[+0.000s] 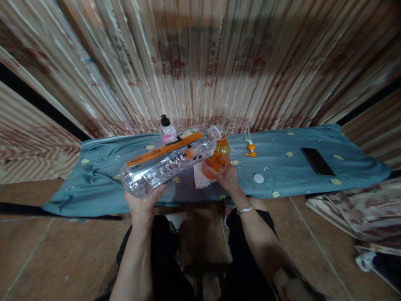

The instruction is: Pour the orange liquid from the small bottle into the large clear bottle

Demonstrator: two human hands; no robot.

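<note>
My left hand [144, 205] is closed around the base of a large clear plastic bottle [175, 161] with an orange and white label. The bottle tilts to the right, and its uncapped mouth sits at the neck of an orange bottle [222, 151]. Whether liquid is flowing cannot be made out. Wrapped around the orange bottle's lower part is my right hand [226, 175], with a bracelet at its wrist. Under the orange bottle lies a white cloth [202, 177]. An orange pump top [251, 148] with its tube rests to the right, and a white cap [258, 179] lies nearer me.
A teal patterned cloth [275, 146] covers the narrow table. A clear bottle with a black pump [165, 121] stands behind the tilted bottle. At the right lies a dark phone [317, 161]. A striped curtain [194, 62] hangs directly behind the table.
</note>
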